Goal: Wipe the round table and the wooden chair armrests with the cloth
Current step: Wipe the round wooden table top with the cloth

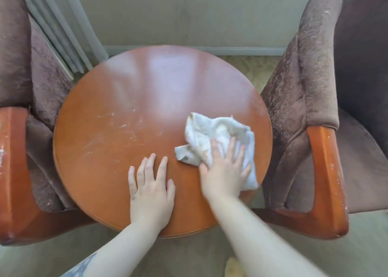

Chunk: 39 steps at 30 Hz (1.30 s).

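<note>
At the far left, the wooden armrest of the left chair (14, 171) shows pale specks and smears along its outer edge, so it looks not yet wiped. Just beside it stands the round table (117, 100), whose left half carries whitish streaks and crumbs of dust, most of them left of centre; that patch appears unwiped. The far part of the top gives a bright sheen, though glare makes it hard to judge whether it is clean.

The left hand (150, 190) lies flat on the near part of the table, its fingers (150, 165) loosely spread and holding nothing, likely steadying the table. To its right, the right hand (225, 169) presses palm-down on the cloth (212, 134), fingers spread flat over it rather than pinching it. The cloth, white and already soiled, lies crumpled on the right near part of the table, close to the rim. The arm is blurred, which suggests a wiping stroke.

At the far right, the armrest of the right chair (324, 171) bears white flecks along its edge and seems untouched too.

By my reading the task is early: part of the table remains, then both armrests.
</note>
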Tool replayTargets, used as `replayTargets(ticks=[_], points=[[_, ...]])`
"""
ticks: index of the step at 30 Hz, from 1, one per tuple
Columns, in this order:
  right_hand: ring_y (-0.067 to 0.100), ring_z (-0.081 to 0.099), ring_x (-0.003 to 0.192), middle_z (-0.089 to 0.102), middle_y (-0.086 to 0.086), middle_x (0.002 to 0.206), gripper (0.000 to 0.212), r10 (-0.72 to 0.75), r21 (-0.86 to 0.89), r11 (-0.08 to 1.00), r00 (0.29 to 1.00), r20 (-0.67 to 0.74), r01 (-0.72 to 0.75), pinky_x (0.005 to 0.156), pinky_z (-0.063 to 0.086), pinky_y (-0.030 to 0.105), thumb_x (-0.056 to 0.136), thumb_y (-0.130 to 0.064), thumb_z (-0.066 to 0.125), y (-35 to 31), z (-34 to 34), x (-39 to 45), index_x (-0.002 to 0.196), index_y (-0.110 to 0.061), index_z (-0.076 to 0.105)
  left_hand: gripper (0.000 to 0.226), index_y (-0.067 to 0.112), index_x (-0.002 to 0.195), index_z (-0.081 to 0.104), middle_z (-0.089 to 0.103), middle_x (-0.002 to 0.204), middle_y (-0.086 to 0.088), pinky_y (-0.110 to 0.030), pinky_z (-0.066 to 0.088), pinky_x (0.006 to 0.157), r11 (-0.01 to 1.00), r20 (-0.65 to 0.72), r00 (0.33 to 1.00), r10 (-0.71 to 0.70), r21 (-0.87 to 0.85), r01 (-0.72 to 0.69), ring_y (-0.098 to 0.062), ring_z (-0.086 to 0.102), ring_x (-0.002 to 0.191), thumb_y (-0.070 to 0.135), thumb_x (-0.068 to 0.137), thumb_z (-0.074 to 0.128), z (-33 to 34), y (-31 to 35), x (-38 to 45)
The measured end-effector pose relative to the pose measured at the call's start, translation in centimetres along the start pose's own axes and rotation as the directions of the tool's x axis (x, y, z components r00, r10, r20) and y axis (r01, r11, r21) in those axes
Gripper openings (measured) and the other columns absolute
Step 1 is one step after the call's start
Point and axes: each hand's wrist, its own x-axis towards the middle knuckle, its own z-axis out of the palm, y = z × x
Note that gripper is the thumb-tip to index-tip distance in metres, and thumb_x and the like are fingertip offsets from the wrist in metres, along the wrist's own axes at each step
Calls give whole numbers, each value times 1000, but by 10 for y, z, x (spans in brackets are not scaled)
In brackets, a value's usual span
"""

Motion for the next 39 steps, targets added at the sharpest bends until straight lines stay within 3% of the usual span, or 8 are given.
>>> replayTargets(ticks=[7,11,14,21,27,30,36,39], points=[[24,1,147,6,-3,160,75,-763,-82,607,609,215,790,115,14,55,74,-46,46,86,-18,-8,145,-48,21,56,15,140,42,36,147,-14,-46,7,116,999,-16,999,49,7,-49,-30,26,138,29,87,52,6,-6,-3],[19,-8,147,-5,-5,160,73,-352,-59,931,929,115,360,114,7,55,79,-54,47,62,-19,34,145,-51,16,52,19,142,39,35,147,-13,-44,8,117,1000,-44,999,3,-28,-4,-30,23,138,33,92,31,8,7,3],[29,1,146,5,4,160,72,-92,24,995,996,0,92,111,12,59,78,-51,50,2,4,-4,145,-43,24,51,17,139,43,38,145,-15,-43,9,116,999,-52,999,9,-32,-10,-32,27,136,32,92,33,10,4,1],[27,12,146,18,2,158,75,-792,-31,591,587,170,806,107,22,56,70,-45,51,111,-12,-38,143,-44,33,48,20,138,46,43,143,-11,-47,9,116,1000,-86,996,4,-3,-4,-30,35,135,26,92,38,7,-2,0],[21,-15,145,-12,-2,160,70,-270,-25,961,954,126,275,114,4,55,86,-52,39,60,-18,35,147,-49,4,46,20,133,52,55,126,-13,-45,7,116,994,-108,989,-97,29,101,-34,44,121,28,90,38,8,16,16],[31,-6,146,-1,7,161,73,-250,8,968,968,39,250,112,6,60,82,-49,48,19,-4,2,148,-42,16,42,20,128,56,51,110,-14,-46,6,116,983,-185,966,-180,-7,182,-36,43,106,19,87,51,8,18,37],[28,8,147,13,1,160,79,-908,-20,356,351,229,934,110,18,56,70,-49,57,121,-22,29,144,-44,31,39,22,123,61,45,135,-12,-45,0,116,993,-228,967,-111,2,114,-32,38,126,25,89,44,13,21,38],[23,-9,147,-5,-4,160,77,-753,-64,614,609,249,786,114,10,56,77,-54,50,116,-32,86,146,-49,18,47,21,134,50,43,140,-10,-44,-1,116,991,-179,975,-128,14,133,-28,33,132,31,92,33,11,26,44]])
